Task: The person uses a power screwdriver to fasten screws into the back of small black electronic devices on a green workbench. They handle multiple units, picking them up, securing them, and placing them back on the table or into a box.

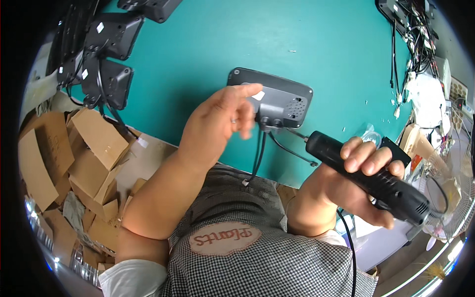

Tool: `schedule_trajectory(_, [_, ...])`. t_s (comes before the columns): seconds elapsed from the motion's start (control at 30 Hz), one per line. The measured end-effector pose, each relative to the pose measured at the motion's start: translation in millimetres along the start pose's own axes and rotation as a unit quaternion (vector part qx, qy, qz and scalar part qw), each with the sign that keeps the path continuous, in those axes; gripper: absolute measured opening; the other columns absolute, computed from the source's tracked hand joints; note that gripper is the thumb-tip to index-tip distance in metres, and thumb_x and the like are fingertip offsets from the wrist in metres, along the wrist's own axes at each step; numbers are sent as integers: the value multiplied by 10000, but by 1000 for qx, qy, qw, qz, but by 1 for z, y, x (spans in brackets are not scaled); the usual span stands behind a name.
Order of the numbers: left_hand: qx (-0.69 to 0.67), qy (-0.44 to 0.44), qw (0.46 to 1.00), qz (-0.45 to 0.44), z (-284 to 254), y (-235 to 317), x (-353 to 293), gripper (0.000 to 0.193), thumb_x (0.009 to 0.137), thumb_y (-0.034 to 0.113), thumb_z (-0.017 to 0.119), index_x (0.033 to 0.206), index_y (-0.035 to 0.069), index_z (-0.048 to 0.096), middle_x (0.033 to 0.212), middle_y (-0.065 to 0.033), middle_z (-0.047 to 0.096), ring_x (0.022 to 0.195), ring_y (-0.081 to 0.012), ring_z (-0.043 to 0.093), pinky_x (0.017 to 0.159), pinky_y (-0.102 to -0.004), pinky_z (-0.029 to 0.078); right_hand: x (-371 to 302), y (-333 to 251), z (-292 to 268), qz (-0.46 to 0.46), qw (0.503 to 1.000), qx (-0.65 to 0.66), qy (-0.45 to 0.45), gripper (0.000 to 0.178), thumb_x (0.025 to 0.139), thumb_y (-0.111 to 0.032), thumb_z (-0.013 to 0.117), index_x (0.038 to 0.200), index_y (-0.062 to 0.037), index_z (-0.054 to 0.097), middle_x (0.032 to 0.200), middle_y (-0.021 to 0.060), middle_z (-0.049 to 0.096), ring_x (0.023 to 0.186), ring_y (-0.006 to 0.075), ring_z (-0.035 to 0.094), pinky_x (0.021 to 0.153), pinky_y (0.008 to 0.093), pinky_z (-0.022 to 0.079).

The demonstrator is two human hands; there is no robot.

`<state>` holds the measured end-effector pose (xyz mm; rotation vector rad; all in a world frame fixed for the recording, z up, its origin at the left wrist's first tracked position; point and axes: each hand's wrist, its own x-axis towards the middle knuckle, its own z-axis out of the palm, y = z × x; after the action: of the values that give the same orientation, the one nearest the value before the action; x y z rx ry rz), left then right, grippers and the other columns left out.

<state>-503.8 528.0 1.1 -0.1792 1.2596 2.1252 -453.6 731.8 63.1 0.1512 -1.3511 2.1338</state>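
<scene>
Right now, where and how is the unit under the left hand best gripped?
Probably at the short left end of the dark unit, with the left hand from the left: cables leave the unit's near edge, and the power screwdriver points in from the right.

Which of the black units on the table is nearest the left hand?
The lone middle unit, partly hidden behind the left hand; the other units lie farther off, toward the picture's upper left and upper right.

On your checked apron (282, 270), you wear 1 pale oval patch (225, 239) with 1 word in reddish letters. At your left, 1 cardboard box (49, 129) carries dark print, too faint for reading. On the black device (287, 91) before you, the white label (259, 94) is too small to read.
</scene>
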Motion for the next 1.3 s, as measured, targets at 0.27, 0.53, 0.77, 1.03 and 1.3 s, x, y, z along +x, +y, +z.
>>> schedule_trajectory(0.27, [-163,-57,982,-77,9,21,-22,733,964,564,179,1380,-15,351,1300,-152,508,1235,-274,449,1011,-391,349,3,17,44,71,989,131,-26,772,778,-656,575,1216,-34,445,889,115,557,683,239,583,641,384,474])
schedule_trajectory(0.53, [-176,-47,980,-75,1,14,-32,546,991,428,312,1318,2,415,1193,-119,557,1143,-222,508,954,-359,399,-6,34,54,51,992,115,-31,849,754,-743,510,1195,-26,403,852,137,567,639,256,604,585,389,519])
schedule_trajectory(0.77, [-30,-22,987,-154,-12,10,-37,135,908,89,568,988,-15,599,831,-68,628,722,-128,606,664,-259,508,0,30,48,41,991,123,-4,814,788,-734,477,1185,-25,421,852,140,571,626,255,598,576,388,514])
schedule_trajectory(1.03, [60,-35,990,-121,2,17,-42,211,936,162,545,937,-24,644,721,-50,620,624,-96,567,570,-235,498,5,18,46,55,983,170,43,791,805,-717,471,1184,-23,443,821,137,563,611,255,592,561,385,507])
schedule_trajectory(1.3, [400,-72,899,162,7,34,-38,132,853,130,611,861,4,651,702,-106,599,634,-235,590,577,-331,470,13,16,44,86,975,192,69,774,805,-715,474,1164,-29,470,749,111,554,563,223,573,530,362,497])
